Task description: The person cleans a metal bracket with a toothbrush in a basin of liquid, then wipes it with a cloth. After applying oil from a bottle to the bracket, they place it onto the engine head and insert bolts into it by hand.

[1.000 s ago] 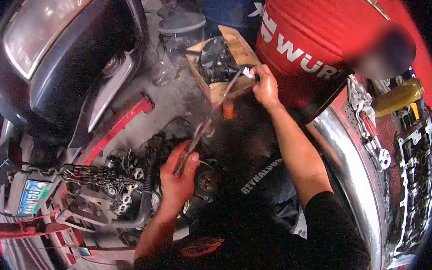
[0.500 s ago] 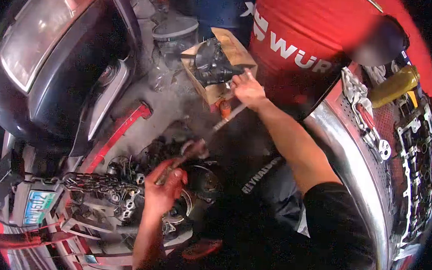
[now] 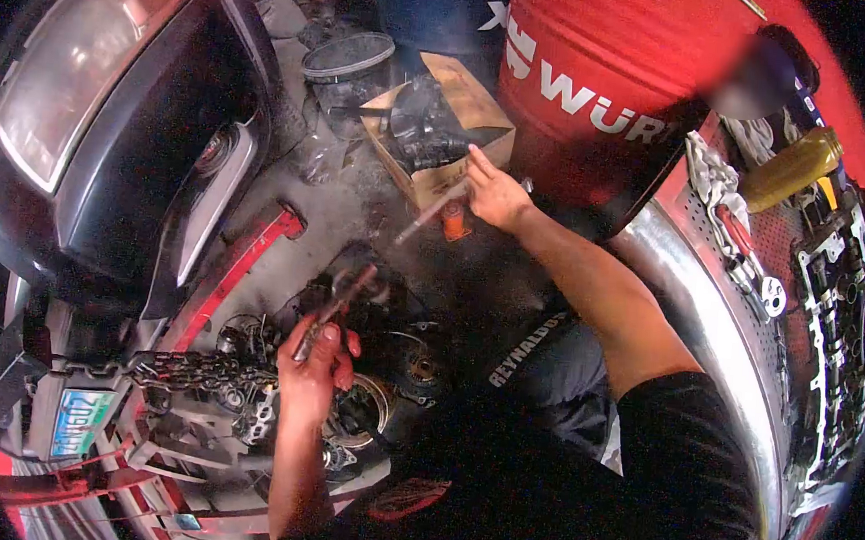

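My left hand (image 3: 318, 357) is closed around a slim, brownish metal rod (image 3: 354, 293), its upper end pointing away and blurred by motion. Beneath and around that hand lie dirty engine parts, among them a round metal ring (image 3: 382, 412). My right hand (image 3: 499, 196) grips a long bolt (image 3: 430, 213) with its thumb and fingers, the shank slanting down to the left. Just beyond the right fingers stands an open cardboard box (image 3: 484, 103) holding a dark mechanical part (image 3: 430, 129). An orange object (image 3: 454, 221) sits on the floor below the right hand.
A red drum (image 3: 593, 60) and a black bucket (image 3: 347, 63) stand behind the box. At left are a dark car bumper (image 3: 108, 177), a red metal bar (image 3: 237, 271) and a chain (image 3: 200, 369). On the right, a metal tray (image 3: 701, 299) bears a ratchet (image 3: 772, 294) near an engine part (image 3: 830, 328).
My left hand has shifted slightly left, and its rod now points more steeply upward. The bolt in my right hand has swung up and left to a flatter slant.
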Motion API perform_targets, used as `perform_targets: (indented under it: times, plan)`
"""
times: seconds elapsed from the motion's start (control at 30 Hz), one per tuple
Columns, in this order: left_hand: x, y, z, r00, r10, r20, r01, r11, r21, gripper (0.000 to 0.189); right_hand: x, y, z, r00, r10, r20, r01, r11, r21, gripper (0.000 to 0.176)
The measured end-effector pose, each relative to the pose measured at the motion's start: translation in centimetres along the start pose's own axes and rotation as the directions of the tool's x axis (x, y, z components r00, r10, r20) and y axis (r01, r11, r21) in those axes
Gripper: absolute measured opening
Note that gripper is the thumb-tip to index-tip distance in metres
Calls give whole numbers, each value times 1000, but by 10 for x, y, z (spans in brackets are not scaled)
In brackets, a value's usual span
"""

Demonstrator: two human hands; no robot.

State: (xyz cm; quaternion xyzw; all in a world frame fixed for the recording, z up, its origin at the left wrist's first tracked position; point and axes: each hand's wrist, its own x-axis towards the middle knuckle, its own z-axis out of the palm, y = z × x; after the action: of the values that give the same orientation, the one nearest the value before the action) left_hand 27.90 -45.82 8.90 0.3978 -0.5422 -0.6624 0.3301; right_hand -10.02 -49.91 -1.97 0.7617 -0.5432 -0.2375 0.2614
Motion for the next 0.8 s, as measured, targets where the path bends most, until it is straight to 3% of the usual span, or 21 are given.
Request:
perform_targets:
  times: [0.1, 0.13, 0.17, 0.23, 0.33, 0.37, 0.47, 0.53, 0.57, 0.6, 0.63, 0.7, 0.73, 0.77, 0.8]
  plan:
    - [-5, -1, 0, 1000, 6, -1, -6, 993, 116, 33, -2, 10, -17, 988, 108, 115, -118, 989, 89, 29]
    - [-2, 3, 1, 997, 2, -76, 5, 996, 90, 31, -2, 8, -7, 958, 282, 55, -284, 902, 325, 27]
    - [2, -2, -3, 992, 61, -106, -55, 997, 52, 31, 15, 12, 4, 854, 402, 330, -519, 620, 589, 28]
    - [-6, 0, -8, 998, 70, 6, -70, 986, 151, 33, 9, 18, -9, 775, 535, 336, -591, 426, 685, 28]
    - [-9, 0, -1, 997, 81, -20, -79, 993, 88, 35, 0, 15, -27, 830, 557, 31, -400, 556, 729, 23]
    - [-5, 3, 0, 989, 37, -146, -27, 997, 68, 34, 2, 10, -25, 852, 523, -7, -394, 649, 651, 24]
    - [-1, -2, -7, 996, 80, -36, -76, 992, 105, 31, 3, 8, -18, 876, 454, -163, -355, 835, 419, 26]
    - [-9, 0, -7, 994, 105, 25, -108, 982, 156, 30, -1, 8, -6, 907, 276, -320, -207, 950, 233, 25]
    - [-5, -1, -11, 992, 106, -61, -97, 986, 136, 32, -2, 7, 0, 905, 174, -388, -134, 983, 129, 25]
    - [-4, -1, -17, 994, 104, -44, -97, 985, 139, 33, -2, 7, 4, 913, 139, -384, -109, 989, 98, 24]
    - [-3, 0, -20, 994, 105, -21, -101, 985, 141, 34, 2, 12, -2, 933, 240, -270, -156, 942, 297, 23]
    - [-8, 3, -15, 995, 91, 46, -96, 988, 118, 36, 4, 19, -12, 938, 347, 20, -281, 724, 631, 22]
    - [-12, 3, -12, 994, 79, 74, -86, 991, 104, 37, 10, 16, 2, 817, 577, 5, -330, 461, 824, 17]
    - [-11, 1, -14, 994, 96, 49, -101, 989, 105, 38, 20, 16, 4, 539, 800, -264, -76, 359, 930, 14]
    - [-11, -2, -18, 993, 113, 23, -115, 988, 107, 38, 22, 24, 8, 589, 770, 246, 23, -319, 947, 14]
